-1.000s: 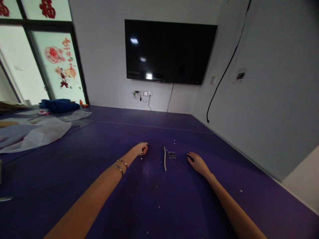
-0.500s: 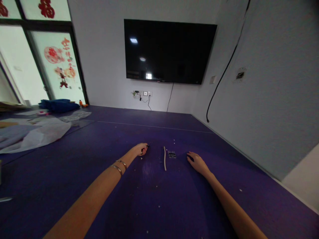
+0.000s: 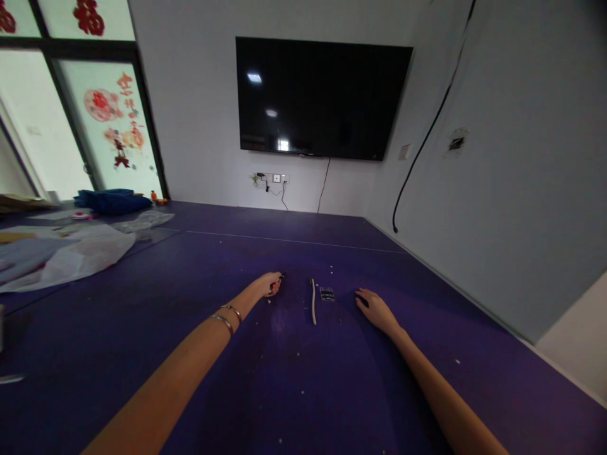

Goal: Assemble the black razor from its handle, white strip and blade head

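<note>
My left hand [image 3: 270, 284] is closed around a small dark tool, whose black tip [image 3: 283, 275] pokes out past the fingers; its kind is too small to make out. To the right of that hand, a pale stick-like piece [image 3: 313, 303] lies lengthwise on the purple surface [image 3: 284, 392]. Close beside it is a small clear-and-dark rectangular piece [image 3: 327, 294], apart from both hands. My right hand [image 3: 374, 308] rests palm down on the surface with its fingers stretched out, holding nothing.
White plastic sheeting [image 3: 80, 259] and a blue cloth bundle [image 3: 112, 200] lie at the far left. Small white scraps dot the surface. A black cable [image 3: 429, 129] hangs down the right wall. A television [image 3: 322, 98] is mounted on the far wall.
</note>
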A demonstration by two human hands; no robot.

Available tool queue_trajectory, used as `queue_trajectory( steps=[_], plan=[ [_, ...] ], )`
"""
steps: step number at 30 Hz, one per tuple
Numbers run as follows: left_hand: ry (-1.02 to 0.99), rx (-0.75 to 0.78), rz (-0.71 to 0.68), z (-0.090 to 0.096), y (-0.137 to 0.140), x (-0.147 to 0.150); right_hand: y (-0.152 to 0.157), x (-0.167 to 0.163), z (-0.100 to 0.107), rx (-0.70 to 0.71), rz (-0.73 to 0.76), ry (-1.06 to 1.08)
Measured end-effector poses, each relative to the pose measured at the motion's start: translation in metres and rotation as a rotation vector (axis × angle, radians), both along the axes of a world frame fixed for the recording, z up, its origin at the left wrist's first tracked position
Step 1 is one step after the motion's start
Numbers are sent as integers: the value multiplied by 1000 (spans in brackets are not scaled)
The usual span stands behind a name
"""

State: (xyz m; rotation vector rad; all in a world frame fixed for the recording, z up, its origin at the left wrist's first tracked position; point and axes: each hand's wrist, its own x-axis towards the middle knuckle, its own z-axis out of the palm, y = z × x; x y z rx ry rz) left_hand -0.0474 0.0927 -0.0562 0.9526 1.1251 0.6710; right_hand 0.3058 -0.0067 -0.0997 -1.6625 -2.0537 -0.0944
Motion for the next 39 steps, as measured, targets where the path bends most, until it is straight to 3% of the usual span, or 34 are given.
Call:
queue_trajectory(
  steps=[8,17,25,33,39],
  plan=[
    [100,-97,-11,7,0,4,1,1,-2,0,-6,-6],
    [125,176,40,18,-13,18,3,2,-5,-8,4,25],
    [78,371,29,6,-22,41,1,2,-4,-26,-19,72],
    [37,447,17,0,-23,51,-1,-2,-1,-42,-32,35],
    [16,406,-46,10,-33,54,-3,0,1,3,-4,96]
  ],
)
